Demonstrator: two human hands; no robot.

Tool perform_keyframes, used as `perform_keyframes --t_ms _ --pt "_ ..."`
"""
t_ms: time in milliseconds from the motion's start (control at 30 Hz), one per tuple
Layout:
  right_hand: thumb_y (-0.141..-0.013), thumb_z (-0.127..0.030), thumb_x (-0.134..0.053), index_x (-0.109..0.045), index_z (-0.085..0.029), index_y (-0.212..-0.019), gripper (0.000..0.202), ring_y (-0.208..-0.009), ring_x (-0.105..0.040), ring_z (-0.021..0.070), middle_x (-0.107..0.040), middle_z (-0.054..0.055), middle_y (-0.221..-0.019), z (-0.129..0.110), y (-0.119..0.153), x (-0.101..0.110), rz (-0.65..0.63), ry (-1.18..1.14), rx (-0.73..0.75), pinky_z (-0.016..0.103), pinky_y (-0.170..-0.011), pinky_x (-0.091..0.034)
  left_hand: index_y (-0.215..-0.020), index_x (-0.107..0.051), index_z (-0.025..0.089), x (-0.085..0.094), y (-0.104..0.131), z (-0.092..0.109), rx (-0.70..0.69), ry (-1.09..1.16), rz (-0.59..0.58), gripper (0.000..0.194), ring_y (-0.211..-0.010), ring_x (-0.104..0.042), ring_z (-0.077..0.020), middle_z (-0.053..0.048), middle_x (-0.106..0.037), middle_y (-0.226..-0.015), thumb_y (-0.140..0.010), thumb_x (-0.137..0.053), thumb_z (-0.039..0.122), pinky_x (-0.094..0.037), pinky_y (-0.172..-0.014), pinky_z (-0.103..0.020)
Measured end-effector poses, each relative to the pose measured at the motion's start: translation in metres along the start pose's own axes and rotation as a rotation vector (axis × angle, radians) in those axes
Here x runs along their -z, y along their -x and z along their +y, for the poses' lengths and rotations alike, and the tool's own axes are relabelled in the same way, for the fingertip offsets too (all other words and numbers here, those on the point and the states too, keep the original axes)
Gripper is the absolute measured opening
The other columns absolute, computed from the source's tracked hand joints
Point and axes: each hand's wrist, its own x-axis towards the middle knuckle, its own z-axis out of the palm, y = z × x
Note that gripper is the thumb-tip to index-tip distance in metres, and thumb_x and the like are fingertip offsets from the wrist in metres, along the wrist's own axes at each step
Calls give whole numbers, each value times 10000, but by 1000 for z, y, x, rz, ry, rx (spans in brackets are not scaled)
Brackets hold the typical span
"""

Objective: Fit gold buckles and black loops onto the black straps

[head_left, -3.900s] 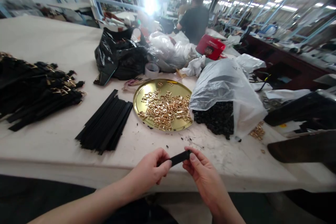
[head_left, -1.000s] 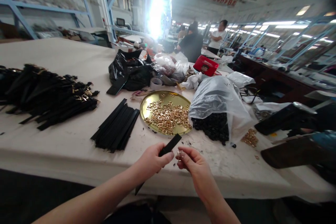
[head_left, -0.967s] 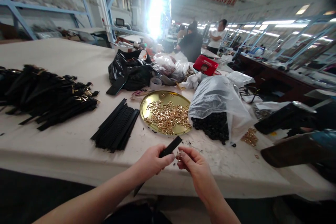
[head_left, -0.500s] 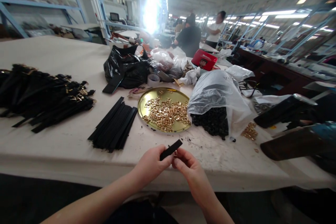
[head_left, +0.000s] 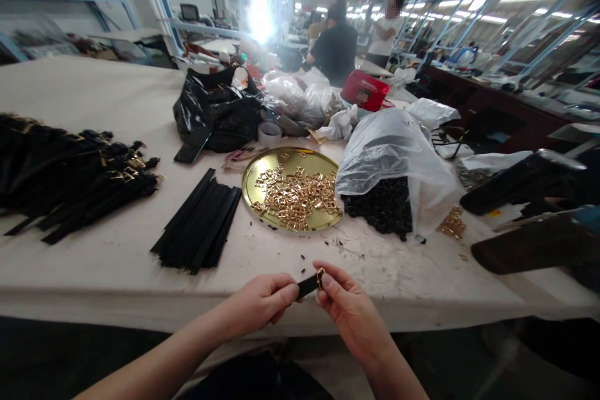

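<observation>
A: What are the fingers holding?
B: The left hand (head_left: 268,301) is pinching a flat black fabric strip (head_left: 307,287) between thumb and fingers. The right hand (head_left: 349,307) is gripping a small gold-coloured metal buckle (head_left: 320,278) at the strip's far end, just above the table's near edge.

A: How far along is this piece?
B: It appears to be partway: strip and buckle are meeting, but the fingers are hiding whether the strip is passing fully through.

A: What is lying beyond?
B: On the white-covered table (head_left: 262,259), a round gold-coloured metal plate (head_left: 254,178) is carrying many loose gold buckles (head_left: 300,197). Left of it, a stack of plain black strips (head_left: 197,225) is lying, showing no buckles. To its right, a translucent plastic bag (head_left: 389,147) is partly covering a heap of small black pieces (head_left: 384,206).

A: What is counting as done?
B: Farthest left, a large pile of black straps with gold fittings (head_left: 70,169) is lying, seemingly the completed work. Judging by the stack and the plate, a good share is remaining.
</observation>
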Motion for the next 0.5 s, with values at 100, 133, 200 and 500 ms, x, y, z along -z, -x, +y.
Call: perform_keyframes --t_ms 100,133,200,500 --pt "-650 -322 -721 -680 -203 -932 309 -539 -488 65 -585 -21 -689 3 1 3 -77 94 -61 207 -554 -411 -699 -520 151 2 2 7 -49 -68 -37 336 -488 -374 -77 52 -430 -526 -860 -350 393 -294 -475 -177" --pt "-661 -324 -713 -676 -204 -940 306 -548 -492 67 -587 -21 -695 5 1 3 -97 138 -66 211 -566 -409 -700 -527 152 2 3 10 -67 -87 -44 327 -502 -379 -80 50 -429 -535 -858 -353 380 -297 -484 -180" --pt "-681 -331 -696 -669 -206 -949 297 -563 -492 74 -585 -26 -677 8 1 2 -110 216 -36 217 -583 -399 -755 -546 158 1 4 15 -94 -104 -33 287 -530 -394 -88 47 -438 -569 -855 -354 347 -312 -506 -185" --pt "-672 -355 -688 -656 -203 -943 313 -605 -457 105 -617 -9 -742 32 10 -11 16 248 94 246 -590 -372 -1009 -471 137 -16 5 19 -47 52 42 247 -511 -381 -86 53 -447 -612 -857 -338 279 -344 -528 -202"
